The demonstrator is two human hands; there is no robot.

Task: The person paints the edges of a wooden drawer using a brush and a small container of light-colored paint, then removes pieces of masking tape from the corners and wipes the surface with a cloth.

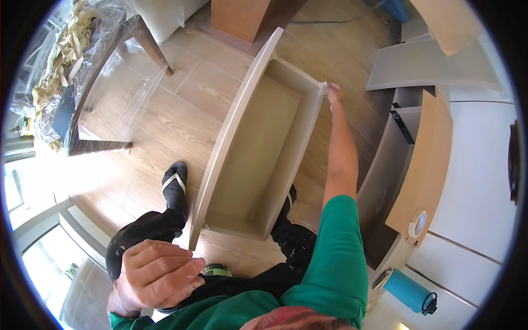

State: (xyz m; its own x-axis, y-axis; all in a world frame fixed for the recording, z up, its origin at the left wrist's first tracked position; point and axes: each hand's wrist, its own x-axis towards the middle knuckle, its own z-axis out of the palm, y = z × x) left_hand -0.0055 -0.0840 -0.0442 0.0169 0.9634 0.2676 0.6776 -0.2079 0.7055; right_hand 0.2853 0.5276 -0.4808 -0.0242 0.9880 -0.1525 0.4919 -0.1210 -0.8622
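A pale beige drawer (258,148) stands in front of me, its open inside facing up and its long front panel (234,129) on the left. At its far right corner my right hand (334,96) is closed, arm stretched out. A small white piece (323,88) sits at that corner against the fingertips; its kind is unclear. My left hand (159,275) is raised near my body, just off the drawer's near end. Its fingers are curled in, with whitish marks on them, and whatever they may hold is hidden.
On the right stands an opened cabinet (385,192) with a dark slide rail. A brown board (426,170) on it carries a tape roll (419,223); a teal bottle (410,291) is nearby. Plastic-wrapped furniture (82,82) stands left, a brown box (239,19) far ahead.
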